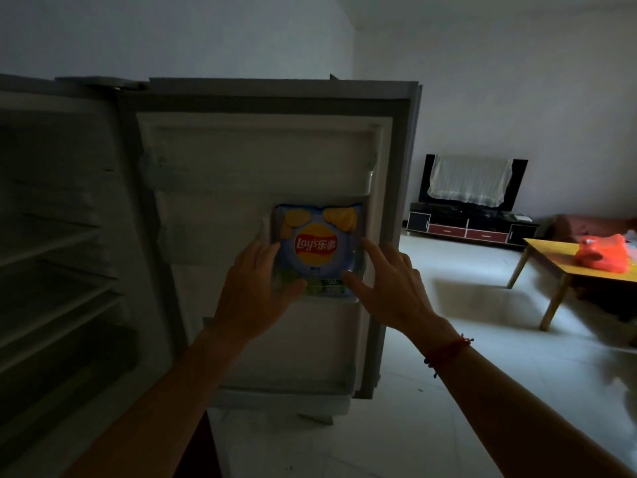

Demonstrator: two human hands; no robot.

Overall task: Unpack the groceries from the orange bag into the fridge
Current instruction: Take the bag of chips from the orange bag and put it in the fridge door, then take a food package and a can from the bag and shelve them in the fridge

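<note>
The puffy blue foil bag of Lay's crisps (317, 250) stands upright against the inner side of the open white fridge door (262, 157). It is at the right end of what seems to be the middle door shelf. The light is dim, so I cannot tell if its bottom rests there fully.

The left hand (255, 288) has the bag in its grip: the thumb lies across the lower front and the fingers curl round the left edge. The grip of the right hand (389, 284) is spread, with the fingers straight along the right edge and the thumb touching the lower right corner, only steadying.

I judge this bag to be very light, soft and full of air, with a slippery skin and fragile contents. It is better to take hold at the side seams or the top crimp, with gentle pressure, and not to squeeze the middle. It may tip forward if the shelf rail is low.

The orange plastic bag (601, 251) lies well apart on the yellow wooden tabletop (548, 253), so more unpacking probably remains.
</note>
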